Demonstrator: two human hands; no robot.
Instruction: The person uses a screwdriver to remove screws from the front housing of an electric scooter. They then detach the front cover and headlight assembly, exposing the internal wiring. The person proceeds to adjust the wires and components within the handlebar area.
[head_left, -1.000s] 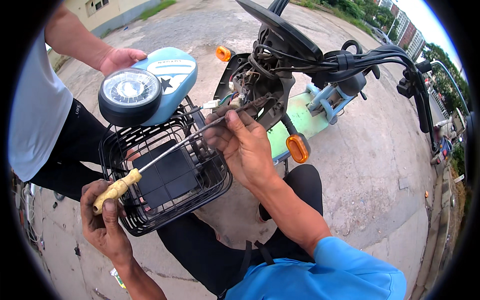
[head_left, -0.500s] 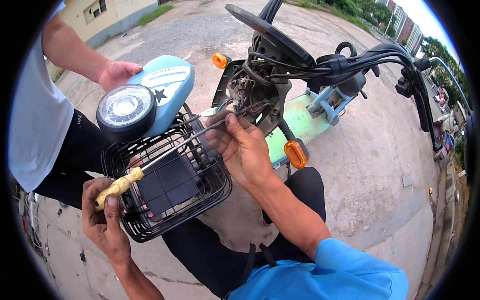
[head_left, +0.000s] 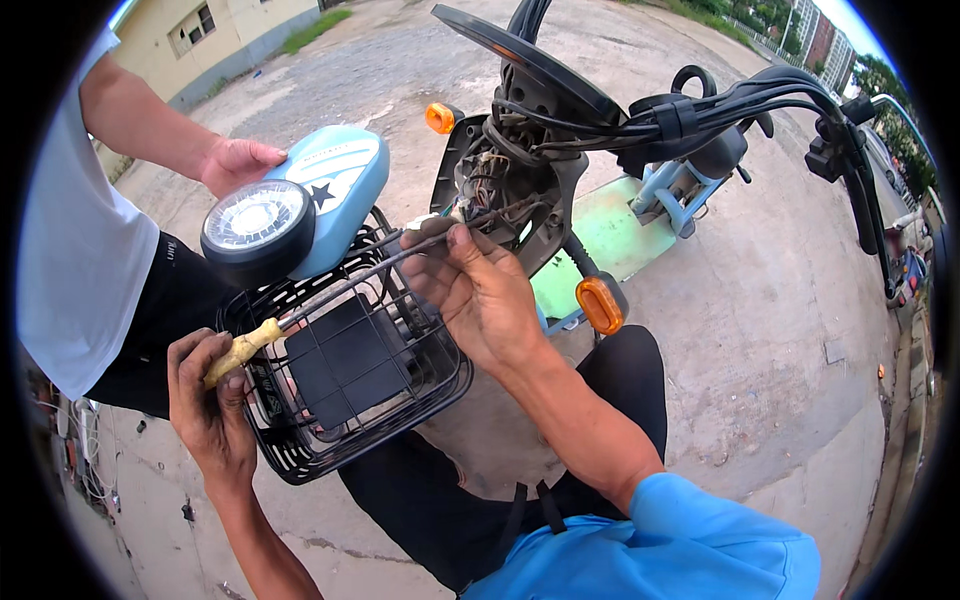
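Note:
My left hand [head_left: 212, 400] is closed round the yellow handle of a screwdriver [head_left: 247, 350] at the lower left. My right hand [head_left: 475, 295] pinches the long metal shaft beside the wiring [head_left: 480, 175] in the scooter's open, dark front housing [head_left: 540, 200]. A pale connector [head_left: 430, 222] sits just above my right fingers, partly hidden by them. Below the screwdriver is a black wire basket [head_left: 360, 440] with a dark flat panel visible through it. Another person's hand [head_left: 235, 165] holds a light blue headlamp cover [head_left: 345, 195] with a round lamp [head_left: 255, 225] above the basket.
Handlebars with black cables [head_left: 700, 115] arch over the right side. An orange indicator [head_left: 603, 305] sticks out beside my right forearm, and another [head_left: 440, 117] is farther back. The green footboard [head_left: 610, 240] lies behind. A person in white [head_left: 75, 250] stands at the left. Concrete ground surrounds the scooter.
My left hand and the handle have risen slightly. My right fingers now cover more of the pale connector. The other person's hand and the headlamp cover sit a little lower relative to the handlebars.

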